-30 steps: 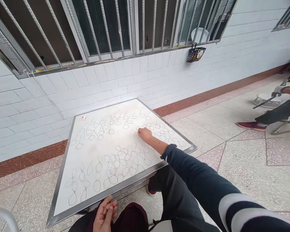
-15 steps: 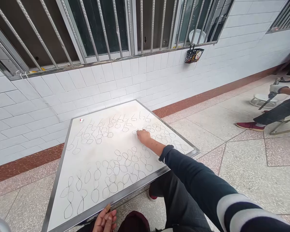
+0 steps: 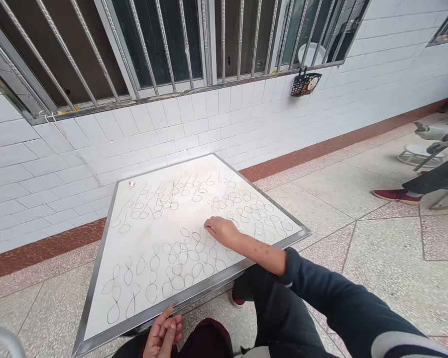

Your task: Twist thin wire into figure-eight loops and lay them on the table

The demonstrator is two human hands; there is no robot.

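Note:
A pale board with a metal rim (image 3: 194,293) bears many thin dark looped shapes, some like figure eights (image 3: 116,301). My right hand (image 3: 222,231) is over the middle of the board, its fingertips pinched together beside the loops; whatever they grip is too small to make out. Low in the view, my left hand (image 3: 164,334) lies at the board's near edge, palm up, with its fingers loosely curled and the thumb against them. One of its fingertips has a tan covering. Nothing shows in this hand.
A small red and white object (image 3: 131,184) lies on the board's far left corner. Behind are a white tiled wall (image 3: 246,124) and a barred window with a black basket (image 3: 305,85) hanging from it. At right, a seated person's leg (image 3: 433,176) and gloved hand show beside a low stool (image 3: 420,153).
My right hand has come back from the farther loops toward me, down the board. My left hand has barely moved. The view has shifted slightly, and the seated person's gloved hand has moved.

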